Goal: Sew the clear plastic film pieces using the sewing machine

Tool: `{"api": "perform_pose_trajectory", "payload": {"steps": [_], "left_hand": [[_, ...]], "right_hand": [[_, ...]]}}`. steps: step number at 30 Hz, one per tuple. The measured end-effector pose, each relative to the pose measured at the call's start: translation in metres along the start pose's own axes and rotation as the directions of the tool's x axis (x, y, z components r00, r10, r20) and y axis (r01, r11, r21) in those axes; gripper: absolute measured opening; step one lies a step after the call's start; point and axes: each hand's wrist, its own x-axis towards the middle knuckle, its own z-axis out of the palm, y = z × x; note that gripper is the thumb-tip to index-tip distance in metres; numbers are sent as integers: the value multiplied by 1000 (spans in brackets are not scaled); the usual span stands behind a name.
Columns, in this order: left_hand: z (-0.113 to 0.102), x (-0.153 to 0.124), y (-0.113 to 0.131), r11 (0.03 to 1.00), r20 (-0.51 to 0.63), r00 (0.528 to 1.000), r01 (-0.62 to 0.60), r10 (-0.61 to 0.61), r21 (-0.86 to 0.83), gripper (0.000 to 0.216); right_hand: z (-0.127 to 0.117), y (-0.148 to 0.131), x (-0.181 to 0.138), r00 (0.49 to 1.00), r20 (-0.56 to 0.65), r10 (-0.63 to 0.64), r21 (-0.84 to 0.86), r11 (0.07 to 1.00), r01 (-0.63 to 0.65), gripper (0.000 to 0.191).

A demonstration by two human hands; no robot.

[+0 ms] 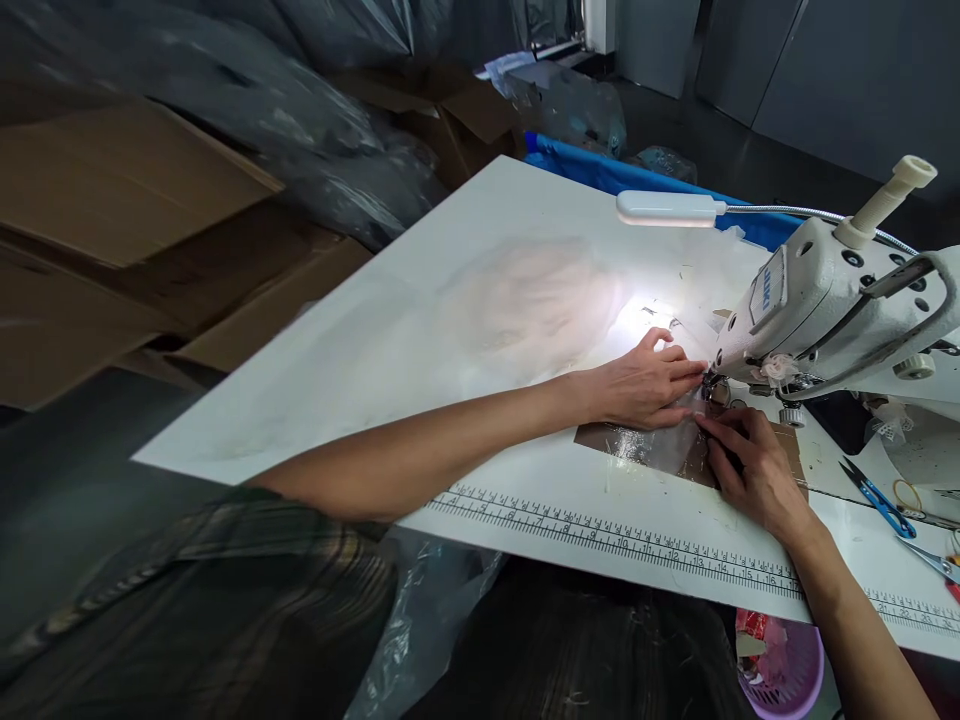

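My left hand [645,385] reaches across the white table [390,350] with fingers stretched flat, pressing a sheer, nearly see-through fabric [525,300] toward the needle of the white sewing machine [832,290]. My right hand [750,465] lies just in front of the presser foot [712,388], fingers curled down onto the same fabric over a brown taped patch [645,445] of the table. The fingertips of both hands almost meet at the needle.
A gooseneck lamp [664,208] lights the needle area. Blue thread snips [877,498] and other scissors [930,558] lie at the right. A printed ruler [622,540] runs along the table's near edge. Cardboard boxes [135,230] and plastic bags stand left; a purple basket [780,670] sits below.
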Motion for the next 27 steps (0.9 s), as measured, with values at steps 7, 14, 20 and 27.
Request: {"api": "perform_pose_trajectory", "payload": {"steps": [7, 14, 20, 27], "left_hand": [[12, 2, 4, 994, -169, 980, -104, 110, 44, 32], [7, 0, 5, 992, -108, 989, -107, 99, -70, 28], [-5, 1, 11, 995, 14, 997, -76, 78, -66, 31], [-5, -1, 11, 997, 26, 997, -77, 78, -31, 34]], "right_hand": [[2, -1, 0, 1000, -25, 6, 3, 1000, -6, 33], [1, 0, 0, 1000, -15, 5, 21, 1000, -5, 34], [1, 0, -1, 1000, -2, 7, 4, 1000, -7, 32], [1, 0, -2, 1000, 9, 19, 12, 1000, -20, 34]]}}
